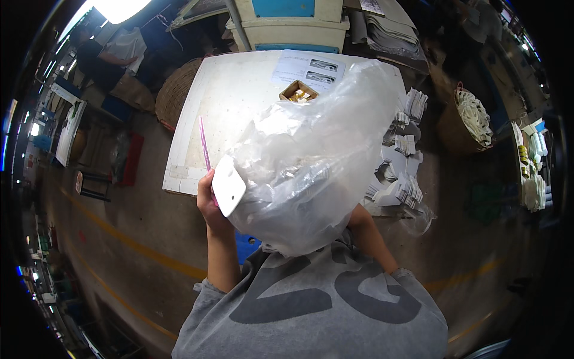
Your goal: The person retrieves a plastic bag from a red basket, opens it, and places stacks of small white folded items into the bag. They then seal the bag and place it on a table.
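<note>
The left hand [213,209] has its fingers [205,185] wrapped around a thin pink-and-white striped stick [204,143], and right beside them, a flat white piece with a little hole [229,184] sits by a big, crinkly, see-through plastic bag [305,161], which mostly hides the right hand [359,219], so I cannot tell its grip.

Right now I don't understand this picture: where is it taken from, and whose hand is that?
There's no robot here, just a person. A camera on their head looks down, and its wide lens bends straight edges. Their left hand holds a flat white piece and a pink stick. The right hand is hidden behind a big see-through plastic bag. On the white table are a printed sheet, a small box and, at right, stacks of white cutouts.
</note>
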